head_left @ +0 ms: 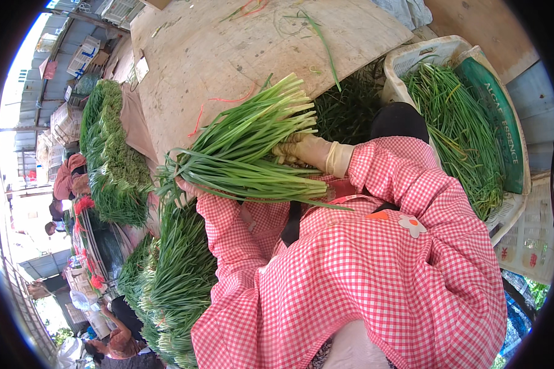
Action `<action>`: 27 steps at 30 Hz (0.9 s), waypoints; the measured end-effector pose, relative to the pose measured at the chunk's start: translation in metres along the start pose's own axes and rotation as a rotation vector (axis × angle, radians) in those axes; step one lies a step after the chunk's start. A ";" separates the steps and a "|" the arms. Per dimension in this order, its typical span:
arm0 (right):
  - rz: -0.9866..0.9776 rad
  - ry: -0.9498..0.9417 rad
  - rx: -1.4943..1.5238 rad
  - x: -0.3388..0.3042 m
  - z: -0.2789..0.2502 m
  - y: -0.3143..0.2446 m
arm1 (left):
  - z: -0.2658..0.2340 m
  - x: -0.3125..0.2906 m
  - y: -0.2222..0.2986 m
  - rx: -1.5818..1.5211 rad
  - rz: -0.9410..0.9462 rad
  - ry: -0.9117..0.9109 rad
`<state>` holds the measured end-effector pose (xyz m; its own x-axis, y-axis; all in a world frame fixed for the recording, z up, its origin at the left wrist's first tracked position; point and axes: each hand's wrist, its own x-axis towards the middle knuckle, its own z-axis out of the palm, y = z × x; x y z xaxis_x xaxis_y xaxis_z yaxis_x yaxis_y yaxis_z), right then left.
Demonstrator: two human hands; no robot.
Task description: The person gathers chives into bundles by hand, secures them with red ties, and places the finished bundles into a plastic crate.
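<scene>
A large bunch of garlic chives (246,141) lies across both of my hands, pale cut ends to the right and leafy tips to the left. My right hand (305,150), in a pale glove with a band at the wrist, is closed on the bunch near its pale ends; some fingers are hidden by stalks. Under the leafy end, my left hand (188,187) grips the bunch, mostly covered by leaves. A thin red tie (198,120) lies on the wooden table (209,55) just beyond the bunch.
On the right stands a white plastic crate (406,58) of loose chives (455,123), with a green board (492,117) along its side. Chives are piled at the left (111,154) and lower left (172,283). Other people (120,335) are at the far left.
</scene>
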<state>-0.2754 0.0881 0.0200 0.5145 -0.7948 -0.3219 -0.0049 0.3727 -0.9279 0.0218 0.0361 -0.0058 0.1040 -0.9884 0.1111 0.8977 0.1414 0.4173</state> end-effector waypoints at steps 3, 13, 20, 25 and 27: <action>-0.011 0.051 0.314 -0.005 -0.005 0.006 | -0.008 0.001 0.006 0.157 -0.031 0.045; -0.380 0.182 1.169 -0.068 -0.133 0.002 | -0.009 -0.006 0.009 0.021 -0.132 -0.071; -0.387 0.396 -1.111 -0.108 -0.093 -0.017 | -0.014 0.004 0.019 0.124 -0.011 0.251; -0.553 0.216 -0.631 -0.079 -0.014 -0.021 | 0.031 0.005 0.000 -0.083 -0.100 0.379; -0.617 0.332 -0.402 -0.050 -0.021 0.001 | 0.037 0.004 -0.004 -0.053 -0.085 0.453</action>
<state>-0.3192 0.1185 0.0314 0.2438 -0.9254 0.2902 -0.1435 -0.3304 -0.9329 0.0031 0.0334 0.0266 0.1954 -0.9228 -0.3320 0.9307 0.0677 0.3596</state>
